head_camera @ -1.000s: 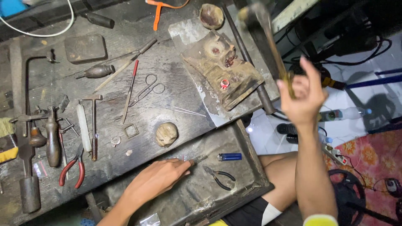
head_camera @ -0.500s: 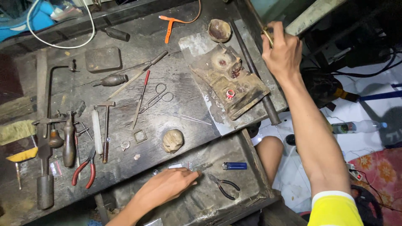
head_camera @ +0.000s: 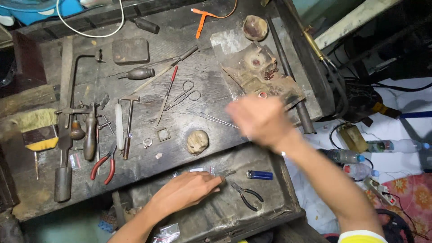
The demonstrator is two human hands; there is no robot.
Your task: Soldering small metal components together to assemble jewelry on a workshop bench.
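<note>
The person's left hand (head_camera: 191, 189) lies palm down in the open drawer (head_camera: 211, 216) under the dark wooden counter (head_camera: 189, 121), its fingers (head_camera: 215, 181) stretched out close together, their tips touching small clear packets (head_camera: 196, 170) and a thin metal piece near the drawer's back edge. Just beside those fingertips lies a blue lighter (head_camera: 259, 175), and a little nearer the front sit black-handled pliers (head_camera: 245, 195). The right hand (head_camera: 260, 119) is up in the air over the counter's front edge, so blurred that I cannot tell whether its fingers are apart or together, or whether they grip anything. Behind it sits a scorched, crumbly block (head_camera: 258, 76) with a small ring on it. To the left on the counter there is a rounded tan lump (head_camera: 197, 141), scissors (head_camera: 182, 96), a red-handled thin tool (head_camera: 167, 95), a small hammer (head_camera: 128, 123), and red-handled pliers (head_camera: 104, 164) well off to the side. On the floor to the right stand clear plastic bottles (head_camera: 355, 164).
</note>
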